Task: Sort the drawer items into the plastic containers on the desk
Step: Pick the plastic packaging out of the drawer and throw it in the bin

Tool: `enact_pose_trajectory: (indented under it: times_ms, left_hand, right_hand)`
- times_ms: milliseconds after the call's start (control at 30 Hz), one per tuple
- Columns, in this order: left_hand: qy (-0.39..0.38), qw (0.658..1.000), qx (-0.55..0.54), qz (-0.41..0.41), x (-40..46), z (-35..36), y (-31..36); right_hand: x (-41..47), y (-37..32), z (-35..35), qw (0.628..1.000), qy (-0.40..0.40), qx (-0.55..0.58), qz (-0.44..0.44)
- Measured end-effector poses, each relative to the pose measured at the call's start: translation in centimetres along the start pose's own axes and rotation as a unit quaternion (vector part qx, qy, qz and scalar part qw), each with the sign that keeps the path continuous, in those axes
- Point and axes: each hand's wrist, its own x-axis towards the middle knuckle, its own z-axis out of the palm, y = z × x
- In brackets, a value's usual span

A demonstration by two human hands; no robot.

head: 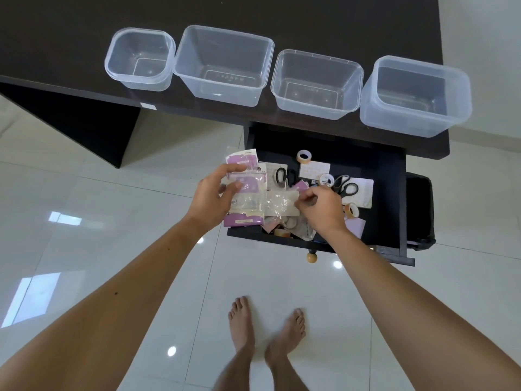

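Desk [70, 38] w/ tubs | drawer [392, 176] clutter half-hidden by hands

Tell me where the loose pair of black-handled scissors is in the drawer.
In the head view, the black-handled scissors lie in the right part of the open drawer, just beyond the right hand, beside a tape roll.

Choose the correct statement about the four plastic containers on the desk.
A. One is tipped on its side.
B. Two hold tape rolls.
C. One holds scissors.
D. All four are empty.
D: the four plastic containers stand upright on the desk with nothing inside; the scissors and tape roll lie in the drawer.
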Motion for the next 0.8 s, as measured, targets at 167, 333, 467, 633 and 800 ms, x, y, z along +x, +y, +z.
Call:
enact_pose_trajectory:
  times_ms: [167,333,467,633,800]
  left_hand:
    - [-0.001,1.0,0.018,0.015,0.0,-0.2,0.3]
    - [0.006,1.0,0.022,0.008,0.0,0.2,0.6]
    - [0.019,0.999,0.023,0.034,0.0,0.7,0.8]
    - [0.035,0.999,0.005,0.021,0.2,0.6,0.1]
    - [0.051,0.999,0.004,0.016,0.3,-1.2,-0.8]
  right_hand:
    - [-0.3,-1.3,-2.2,0.991,0.032,0.131,-0.015]
    - [-0.4,-3.8,-3.9,0.968,0.006,0.249,-0.024]
    - [-0.8,-5.6,-2.8,0.968,-0.071,0.24,-0.036]
    - [-1.4,-6.2,-0.2,0.972,-0.112,0.202,-0.038]
    - [-0.7,-4.3,-0.3,0.989,-0.057,0.133,-0.044]
